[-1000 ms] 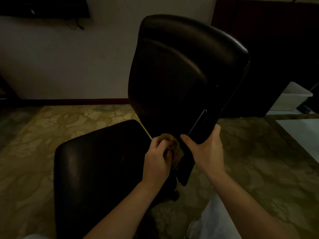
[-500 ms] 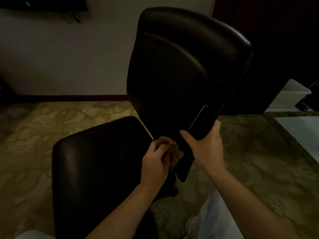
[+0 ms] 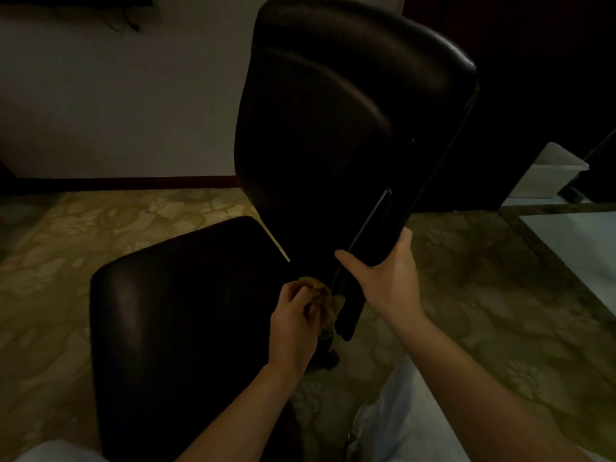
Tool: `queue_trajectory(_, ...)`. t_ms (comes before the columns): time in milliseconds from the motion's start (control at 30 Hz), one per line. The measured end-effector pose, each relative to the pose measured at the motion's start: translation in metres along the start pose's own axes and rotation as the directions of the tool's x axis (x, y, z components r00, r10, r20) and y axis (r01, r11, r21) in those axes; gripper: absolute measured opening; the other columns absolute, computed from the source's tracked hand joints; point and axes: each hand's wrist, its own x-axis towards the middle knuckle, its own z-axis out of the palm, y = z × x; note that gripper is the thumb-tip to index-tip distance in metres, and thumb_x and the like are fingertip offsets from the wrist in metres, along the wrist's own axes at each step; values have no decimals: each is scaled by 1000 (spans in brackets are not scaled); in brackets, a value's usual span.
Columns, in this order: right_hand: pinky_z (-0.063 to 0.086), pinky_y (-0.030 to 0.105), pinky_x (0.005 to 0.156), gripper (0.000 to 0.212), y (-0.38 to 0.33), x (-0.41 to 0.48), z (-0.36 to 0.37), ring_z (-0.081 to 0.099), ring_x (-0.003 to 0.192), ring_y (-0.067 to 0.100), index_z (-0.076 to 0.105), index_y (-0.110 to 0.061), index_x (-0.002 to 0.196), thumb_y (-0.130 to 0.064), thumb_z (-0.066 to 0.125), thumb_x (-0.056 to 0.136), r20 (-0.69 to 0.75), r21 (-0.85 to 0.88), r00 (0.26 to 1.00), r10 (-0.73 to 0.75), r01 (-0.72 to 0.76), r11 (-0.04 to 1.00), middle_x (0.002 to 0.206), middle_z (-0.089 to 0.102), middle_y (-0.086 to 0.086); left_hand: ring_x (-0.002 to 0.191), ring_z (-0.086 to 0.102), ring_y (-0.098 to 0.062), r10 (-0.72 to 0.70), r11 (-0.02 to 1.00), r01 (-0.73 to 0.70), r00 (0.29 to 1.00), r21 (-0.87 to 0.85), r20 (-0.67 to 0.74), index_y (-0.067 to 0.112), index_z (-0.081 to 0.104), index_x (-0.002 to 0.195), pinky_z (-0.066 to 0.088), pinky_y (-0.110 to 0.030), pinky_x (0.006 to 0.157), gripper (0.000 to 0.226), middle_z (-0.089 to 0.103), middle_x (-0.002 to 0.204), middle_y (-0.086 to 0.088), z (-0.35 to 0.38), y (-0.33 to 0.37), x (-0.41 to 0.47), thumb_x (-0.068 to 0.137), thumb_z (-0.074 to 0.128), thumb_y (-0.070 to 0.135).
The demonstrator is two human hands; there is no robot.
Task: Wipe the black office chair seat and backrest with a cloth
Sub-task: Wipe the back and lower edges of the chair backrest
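Left hand (image 3: 293, 323) is gripping the cloth (image 3: 321, 293), wiping the backrest (image 3: 333, 128) base, right hand (image 3: 383, 283) is gripping its edge; seemingly mid-task, seat (image 3: 173, 311) progress unclear.

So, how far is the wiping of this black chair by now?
Done: cannot tell; the dim leather shows no wiped streaks. In hand: the left hand holds the cloth at the lower edge of the backrest, while the right hand grips that edge. Left, probably: the seat and the upper backrest.
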Motion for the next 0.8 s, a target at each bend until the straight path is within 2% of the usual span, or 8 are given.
queue_trajectory(133, 56, 31, 79, 71, 8, -3, 4, 60, 103, 7, 36, -35, 115, -51, 84, 65, 13, 5, 999, 39, -39, 999, 113, 57, -15, 99, 59, -6, 32, 998, -33, 999, 44, 33, 9, 70, 105, 48, -6, 81, 22, 49, 115, 13, -8, -2, 11, 90, 61, -4)
queue_trajectory(233, 57, 36, 80, 71, 10, -2, 5, 60, 102, 8, 35, -37, 113, -55, 83, 64, 4, -8, 999, 45, -45, 999, 113, 58, -14, 97, 53, 2, 68, 997, -68, 998, 38, -6, 13, 70, 106, 45, -3, 82, 24, 49, 115, 13, -17, 6, 26, 89, 61, -1)
queue_trajectory(300, 58, 36, 78, 69, 11, -2, 5, 61, 101, 8, 36, -37, 111, -57, 83, 64, -7, -22, 999, 45, -45, 999, 112, 58, -14, 97, 53, 1, 82, 997, -82, 996, 5, -32, 14, 70, 107, 46, -5, 82, 24, 50, 113, 11, -18, 10, 33, 90, 59, -1)
queue_trajectory(433, 57, 32, 76, 69, 12, -4, 6, 61, 100, 7, 37, -34, 113, -55, 83, 65, -9, -16, 999, 43, -44, 999, 111, 57, -14, 98, 57, -3, 9, 1000, -11, 999, -24, -54, 13, 70, 104, 49, -8, 82, 24, 51, 114, 8, -3, 3, 24, 89, 61, -4)
queue_trajectory(533, 58, 36, 79, 70, 13, -3, 6, 61, 102, 7, 37, -34, 114, -57, 82, 65, -11, -24, 999, 43, -43, 999, 113, 57, -14, 96, 57, -4, -95, 994, 90, 993, -70, -75, 15, 68, 102, 46, -5, 79, 23, 50, 112, 10, 10, -3, 13, 91, 59, -3)
queue_trajectory(633, 58, 37, 81, 69, 14, -4, 6, 61, 103, 7, 37, -34, 114, -55, 82, 66, -11, -17, 999, 40, -40, 999, 114, 57, -13, 91, 51, 4, -162, 985, 159, 985, -61, -52, 14, 64, 104, 42, -1, 74, 17, 46, 111, 10, 15, -3, 8, 95, 56, 2)
queue_trajectory(700, 57, 34, 82, 69, 12, -5, 6, 59, 104, 6, 36, -34, 115, -51, 83, 68, -4, -2, 999, 37, -37, 999, 113, 55, -16, 89, 48, 11, -168, 985, 167, 985, -47, -30, 14, 64, 104, 38, 1, 73, 17, 46, 111, 9, 13, -5, 6, 95, 55, 2)
queue_trajectory(800, 55, 29, 80, 69, 9, -5, 7, 58, 102, 4, 36, -33, 116, -49, 84, 68, -12, -6, 999, 30, -30, 1000, 109, 52, -20, 93, 52, 3, -127, 991, 125, 991, -56, -29, 13, 66, 103, 39, 1, 76, 20, 50, 111, 7, 5, -7, 11, 93, 57, -1)
